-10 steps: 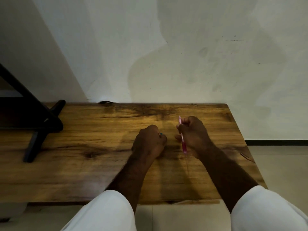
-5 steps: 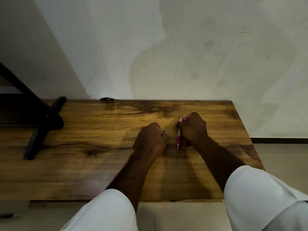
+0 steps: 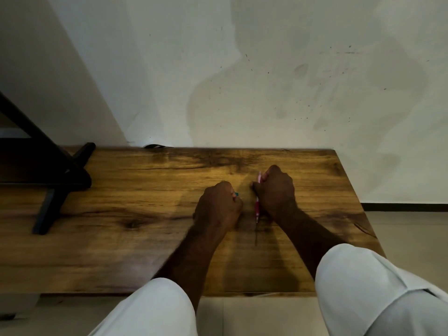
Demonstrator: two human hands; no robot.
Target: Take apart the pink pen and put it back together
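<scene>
The pink pen (image 3: 257, 207) stands nearly upright with its tip touching the wooden table (image 3: 135, 190). My right hand (image 3: 275, 190) is closed around its upper part, and the pen's top pokes out above the fingers. My left hand (image 3: 218, 207) rests as a fist on the table just left of the pen, apart from it. A small teal piece (image 3: 236, 194) shows at the left hand's fingertips; what it is cannot be told.
A black stand (image 3: 55, 180) with angled legs sits on the table's left end. The white wall runs along the table's far edge. The table's right edge drops to a tiled floor (image 3: 412, 229). White sleeves cover both forearms near the front edge.
My right hand has swung the pen's lower end leftward and set it more upright, tip on the table. The left fist has hardly moved.
</scene>
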